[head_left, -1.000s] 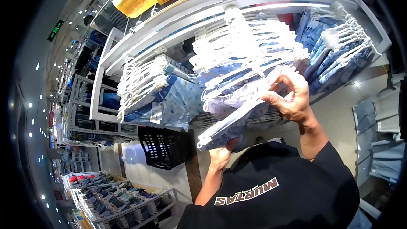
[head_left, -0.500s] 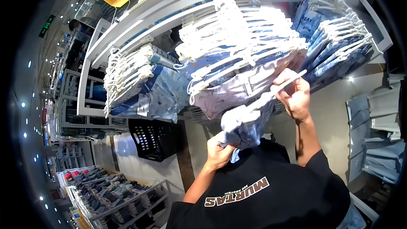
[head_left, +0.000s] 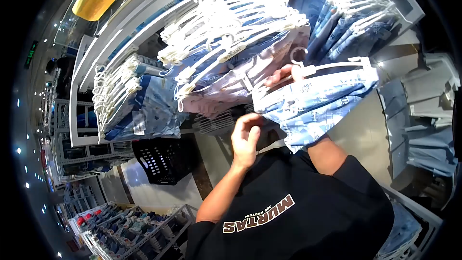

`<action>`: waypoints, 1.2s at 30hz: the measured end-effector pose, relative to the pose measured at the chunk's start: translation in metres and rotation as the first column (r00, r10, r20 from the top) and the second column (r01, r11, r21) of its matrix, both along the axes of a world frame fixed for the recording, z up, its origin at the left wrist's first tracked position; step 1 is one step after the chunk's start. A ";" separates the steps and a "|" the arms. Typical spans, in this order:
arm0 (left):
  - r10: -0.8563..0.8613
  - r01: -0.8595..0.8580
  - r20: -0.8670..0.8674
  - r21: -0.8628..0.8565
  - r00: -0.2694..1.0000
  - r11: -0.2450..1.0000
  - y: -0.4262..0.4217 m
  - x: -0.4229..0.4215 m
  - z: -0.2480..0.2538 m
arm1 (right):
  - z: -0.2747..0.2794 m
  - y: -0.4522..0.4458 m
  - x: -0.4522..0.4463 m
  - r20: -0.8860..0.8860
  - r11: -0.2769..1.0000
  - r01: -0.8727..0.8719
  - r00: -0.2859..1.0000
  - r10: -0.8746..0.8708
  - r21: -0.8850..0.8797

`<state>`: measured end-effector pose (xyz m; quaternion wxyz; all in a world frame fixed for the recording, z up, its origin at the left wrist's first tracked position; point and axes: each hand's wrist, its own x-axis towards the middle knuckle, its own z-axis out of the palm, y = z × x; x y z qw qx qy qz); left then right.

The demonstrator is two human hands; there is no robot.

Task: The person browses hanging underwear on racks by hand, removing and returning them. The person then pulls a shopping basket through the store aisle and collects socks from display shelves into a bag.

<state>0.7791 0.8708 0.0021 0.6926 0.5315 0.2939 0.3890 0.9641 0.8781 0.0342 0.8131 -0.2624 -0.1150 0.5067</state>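
Observation:
Light blue printed shorts hang from a white hanger right of the middle. My right hand grips the hanger near its hook, with its palm hidden behind the shorts. Beside the left edge of the shorts is my left hand, fingers curved and apart from the thumb, with nothing visible in it. Behind both hands, a dense row of white hangers carries pink shorts at its front end.
More blue garments hang at the left and upper right of the white rack. A black basket stands on the floor. Lower left is a bin of folded clothes; grey garments hang far right.
The blue shorts, earlier bunched between both hands, now hang spread from the hanger, farther right. My left hand has let go of them. The view has shifted, moving the rack leftward.

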 end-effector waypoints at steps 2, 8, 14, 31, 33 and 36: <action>0.080 -0.075 -0.096 0.053 0.992 0.996 0.001 0.003 -0.005 | -0.009 0.002 -0.003 -0.060 0.995 -0.039 0.997 0.044 0.093; -0.167 0.165 -0.209 -0.029 0.964 0.986 -0.003 0.007 -0.012 | -0.020 0.006 -0.014 0.004 0.973 -0.168 0.986 0.169 0.159; -0.163 0.153 -0.145 -0.073 0.976 0.985 -0.010 0.002 0.006 | 0.027 -0.010 -0.013 0.097 0.987 -0.151 0.983 0.156 -0.057; 0.708 -0.585 -0.025 0.544 0.706 0.602 0.068 -0.059 0.030 | 0.031 -0.021 0.017 0.942 0.927 0.326 0.209 -0.263 0.186; 0.692 -0.526 -0.016 0.638 0.722 0.563 0.079 -0.055 0.047 | 0.033 -0.013 0.023 0.938 0.876 0.365 0.023 -0.346 0.314; 0.566 -0.537 0.059 0.410 0.822 0.737 0.082 -0.037 0.061 | 0.049 -0.013 0.024 0.938 0.842 0.420 -0.072 -0.340 0.338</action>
